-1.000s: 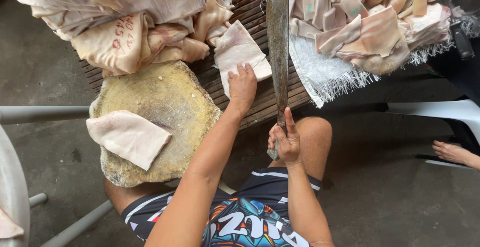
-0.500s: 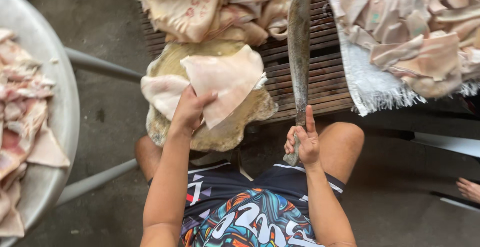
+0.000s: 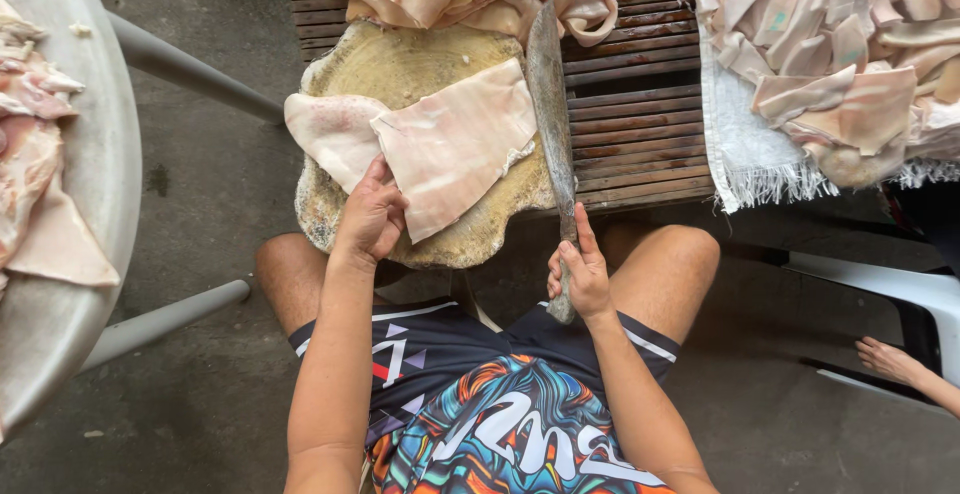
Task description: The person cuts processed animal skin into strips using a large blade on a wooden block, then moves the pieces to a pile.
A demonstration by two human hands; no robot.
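A pale slab of pork skin (image 3: 455,144) lies on a worn round chopping block (image 3: 420,64), partly over a second, smaller piece (image 3: 325,129). My left hand (image 3: 370,216) presses on the near corner of the top slab. My right hand (image 3: 578,276) grips the handle of a long cleaver (image 3: 550,104), whose blade points away from me along the right side of the block. My knees frame the block from below.
More pork skin is heaped at the back of the slatted wooden table (image 3: 630,124) and on a white fringed cloth (image 3: 750,149) at right. A large metal basin (image 3: 85,184) with meat pieces stands left. Another person's bare foot (image 3: 890,359) rests lower right.
My left hand brought a slab from the pile onto the block and laid it flat over the smaller piece. The cleaver stayed upright in my right hand; the view shifted right.
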